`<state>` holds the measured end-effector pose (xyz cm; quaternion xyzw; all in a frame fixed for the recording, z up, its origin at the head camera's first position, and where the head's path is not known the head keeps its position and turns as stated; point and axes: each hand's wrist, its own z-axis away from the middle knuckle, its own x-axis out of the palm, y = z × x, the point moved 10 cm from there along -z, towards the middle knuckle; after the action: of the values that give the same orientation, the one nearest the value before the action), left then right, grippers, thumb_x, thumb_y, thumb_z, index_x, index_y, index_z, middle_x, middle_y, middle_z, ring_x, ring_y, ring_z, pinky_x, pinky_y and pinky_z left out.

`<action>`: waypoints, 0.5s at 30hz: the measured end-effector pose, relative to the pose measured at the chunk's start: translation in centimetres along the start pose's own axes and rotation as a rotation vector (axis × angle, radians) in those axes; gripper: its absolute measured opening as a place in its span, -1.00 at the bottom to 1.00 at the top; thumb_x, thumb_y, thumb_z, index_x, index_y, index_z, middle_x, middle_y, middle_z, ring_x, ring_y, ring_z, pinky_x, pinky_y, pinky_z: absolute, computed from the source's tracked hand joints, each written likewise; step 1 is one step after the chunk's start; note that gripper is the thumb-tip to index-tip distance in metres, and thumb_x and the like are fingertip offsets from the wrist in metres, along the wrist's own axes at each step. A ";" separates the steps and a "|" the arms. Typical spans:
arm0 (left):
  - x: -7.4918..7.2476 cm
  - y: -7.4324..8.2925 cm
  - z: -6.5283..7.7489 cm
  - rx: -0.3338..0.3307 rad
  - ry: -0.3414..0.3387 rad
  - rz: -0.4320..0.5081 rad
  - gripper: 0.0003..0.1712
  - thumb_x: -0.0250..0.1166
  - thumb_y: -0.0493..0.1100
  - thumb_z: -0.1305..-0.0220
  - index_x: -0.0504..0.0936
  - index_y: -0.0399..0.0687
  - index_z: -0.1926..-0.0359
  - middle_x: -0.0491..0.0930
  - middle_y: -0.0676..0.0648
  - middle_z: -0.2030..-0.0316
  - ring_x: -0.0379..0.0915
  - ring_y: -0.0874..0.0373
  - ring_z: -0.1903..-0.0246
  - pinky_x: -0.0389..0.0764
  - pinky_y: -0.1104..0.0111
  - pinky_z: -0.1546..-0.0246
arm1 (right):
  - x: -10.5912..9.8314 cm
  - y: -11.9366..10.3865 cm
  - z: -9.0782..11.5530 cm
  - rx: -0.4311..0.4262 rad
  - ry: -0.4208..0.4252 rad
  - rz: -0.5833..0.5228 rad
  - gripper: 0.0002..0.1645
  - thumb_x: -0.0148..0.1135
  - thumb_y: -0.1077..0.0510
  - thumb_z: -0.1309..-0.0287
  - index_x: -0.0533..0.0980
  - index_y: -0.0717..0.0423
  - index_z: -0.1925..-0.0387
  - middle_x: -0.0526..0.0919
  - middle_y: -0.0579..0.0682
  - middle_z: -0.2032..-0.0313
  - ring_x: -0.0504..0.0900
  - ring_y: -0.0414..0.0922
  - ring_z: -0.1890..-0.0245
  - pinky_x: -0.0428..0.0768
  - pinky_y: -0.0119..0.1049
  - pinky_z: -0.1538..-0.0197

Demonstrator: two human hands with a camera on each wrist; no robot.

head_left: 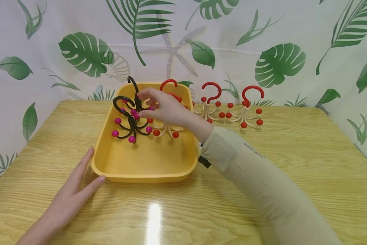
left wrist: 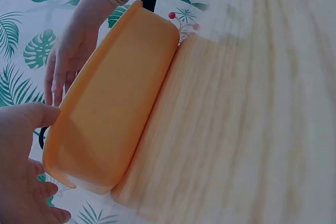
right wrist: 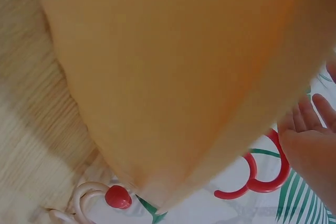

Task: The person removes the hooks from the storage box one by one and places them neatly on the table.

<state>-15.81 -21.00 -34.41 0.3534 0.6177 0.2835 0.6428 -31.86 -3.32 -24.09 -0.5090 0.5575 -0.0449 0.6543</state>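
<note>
My right hand (head_left: 166, 107) reaches over the yellow tray (head_left: 146, 177), thumb and fingers apart, fingertips close by two black hooks. Each is a many-legged hanging hook with pink ball tips: the front black hook (head_left: 132, 122) and the back black hook (head_left: 137, 98) stand at the tray's left side. Partly behind my right hand, a red-topped hook (head_left: 168, 81) with cream legs stands in the tray. My left hand (head_left: 71, 194) is spread at the tray's front left corner, fingertips at the rim. In the left wrist view its thumb (left wrist: 39, 114) lies by the tray's edge.
Right of the tray, two more red-topped hooks, one nearer (head_left: 212, 92) and one farther right (head_left: 247, 97), stand on the wooden table (head_left: 293, 163). Behind them rises a leaf-patterned backdrop (head_left: 229, 64). A black strap piece (head_left: 204, 161) hangs under the right cuff.
</note>
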 end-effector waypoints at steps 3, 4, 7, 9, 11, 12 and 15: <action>0.1 0.4 0.1 0.035 0.004 -0.003 -0.13 0.12 0.08 -0.39 -0.27 0.48 -0.47 -0.30 -0.02 -0.49 -0.39 -0.20 -0.43 -0.21 -0.31 -0.25 | 0.6 0.4 -0.3 0.009 -0.035 -0.006 -0.33 0.32 0.04 -0.17 0.32 0.07 -0.27 0.44 -0.02 -0.18 0.44 -0.15 -0.12 0.44 -0.36 -0.16; 0.1 0.5 0.1 0.043 0.002 -0.001 -0.13 0.12 0.07 -0.40 -0.26 0.48 -0.47 -0.29 -0.02 -0.49 -0.39 -0.19 -0.43 -0.21 -0.31 -0.26 | 0.8 0.5 -0.4 0.010 -0.044 -0.011 -0.33 0.32 0.05 -0.18 0.30 0.09 -0.28 0.43 -0.01 -0.19 0.44 -0.14 -0.13 0.44 -0.35 -0.17; 0.2 0.6 0.1 0.052 -0.004 -0.003 -0.14 0.12 0.06 -0.40 -0.26 0.48 -0.47 -0.29 -0.02 -0.49 -0.39 -0.18 -0.44 -0.21 -0.30 -0.26 | 1.3 0.9 -0.6 0.016 -0.070 -0.022 -0.29 0.31 0.05 -0.19 0.27 0.08 -0.31 0.40 -0.01 -0.23 0.42 -0.13 -0.17 0.42 -0.35 -0.19; 0.2 0.6 0.1 0.046 -0.007 -0.006 -0.14 0.11 0.07 -0.40 -0.27 0.51 -0.47 -0.30 -0.01 -0.49 -0.39 -0.18 -0.43 -0.21 -0.30 -0.26 | 1.8 1.0 -0.8 0.011 -0.091 -0.040 -0.26 0.31 0.07 -0.19 0.24 0.09 -0.34 0.36 0.00 -0.28 0.40 -0.10 -0.20 0.41 -0.36 -0.19; 0.2 0.5 0.2 0.043 -0.009 -0.008 -0.14 0.11 0.07 -0.40 -0.27 0.52 -0.46 -0.31 -0.01 -0.49 -0.39 -0.19 -0.43 -0.22 -0.31 -0.26 | 2.2 1.1 -1.0 0.003 -0.113 -0.056 -0.21 0.32 0.09 -0.18 0.20 0.06 -0.37 0.33 -0.01 -0.31 0.37 -0.09 -0.24 0.42 -0.36 -0.19; 0.2 0.5 0.2 0.045 -0.009 -0.008 -0.14 0.11 0.06 -0.40 -0.27 0.52 -0.46 -0.31 -0.02 -0.49 -0.39 -0.20 -0.43 -0.21 -0.31 -0.26 | 2.5 1.0 -1.1 -0.005 -0.127 -0.071 -0.18 0.33 0.11 -0.17 0.18 0.07 -0.39 0.30 -0.01 -0.33 0.35 -0.07 -0.26 0.41 -0.34 -0.20; 0.2 0.6 0.2 0.049 -0.012 -0.004 -0.13 0.12 0.06 -0.40 -0.27 0.52 -0.46 -0.31 -0.01 -0.49 -0.39 -0.20 -0.43 -0.22 -0.31 -0.26 | 3.1 0.9 -1.4 -0.032 -0.160 -0.124 -0.12 0.35 0.16 -0.14 0.13 0.10 -0.41 0.24 0.03 -0.36 0.29 -0.03 -0.31 0.40 -0.28 -0.22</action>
<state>-15.59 -20.50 -34.10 0.3693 0.6212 0.2650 0.6383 -32.25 -5.69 -26.64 -0.5547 0.4717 -0.0356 0.6845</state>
